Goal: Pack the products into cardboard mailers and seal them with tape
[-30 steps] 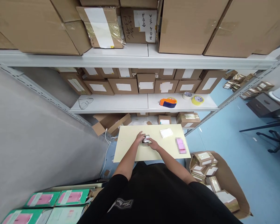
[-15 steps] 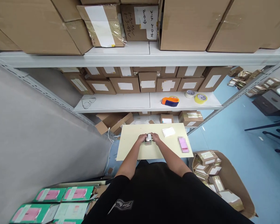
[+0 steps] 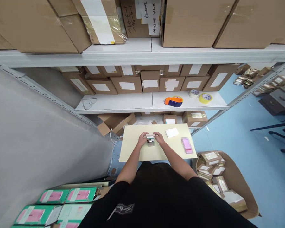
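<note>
Both hands, left [image 3: 142, 138] and right [image 3: 159, 138], clamp small box [image 3: 150, 140] between them on table [image 3: 133, 152]; box axis left-right, equidistant.

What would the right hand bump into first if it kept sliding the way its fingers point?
The right hand points left at the small box it grips, so it probably meets that first, then the left hand.

Both forearms are extended forward and converge. The left hand [image 3: 142, 138] and right hand [image 3: 159, 138] are held level, palms turned inward, fingers curled toward each other, fingertips nearly facing.
</note>
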Action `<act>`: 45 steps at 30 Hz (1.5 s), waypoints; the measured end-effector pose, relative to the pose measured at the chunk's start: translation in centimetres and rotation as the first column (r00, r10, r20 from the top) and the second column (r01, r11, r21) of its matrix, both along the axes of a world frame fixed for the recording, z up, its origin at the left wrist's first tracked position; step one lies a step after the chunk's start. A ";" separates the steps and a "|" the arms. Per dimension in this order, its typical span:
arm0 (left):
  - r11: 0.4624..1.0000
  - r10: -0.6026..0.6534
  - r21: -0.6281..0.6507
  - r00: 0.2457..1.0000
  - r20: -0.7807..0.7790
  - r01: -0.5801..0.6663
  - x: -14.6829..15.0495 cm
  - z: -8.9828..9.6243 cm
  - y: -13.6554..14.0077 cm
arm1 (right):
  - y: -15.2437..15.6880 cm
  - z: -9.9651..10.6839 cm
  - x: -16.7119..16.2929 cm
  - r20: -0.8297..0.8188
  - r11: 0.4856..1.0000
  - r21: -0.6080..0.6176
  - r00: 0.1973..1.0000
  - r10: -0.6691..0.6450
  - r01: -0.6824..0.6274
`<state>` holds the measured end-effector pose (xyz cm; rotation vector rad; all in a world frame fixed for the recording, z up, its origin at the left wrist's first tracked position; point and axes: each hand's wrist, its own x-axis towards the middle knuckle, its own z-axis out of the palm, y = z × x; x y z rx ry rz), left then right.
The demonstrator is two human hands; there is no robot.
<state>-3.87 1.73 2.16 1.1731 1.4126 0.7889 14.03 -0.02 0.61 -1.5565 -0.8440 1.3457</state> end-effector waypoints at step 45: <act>0.983 -0.063 0.164 0.994 -0.086 0.077 -0.6 -1.3 -3.9 | -5.7 -0.5 -0.8 0.120 0.995 -0.063 0.991 -0.067 0.075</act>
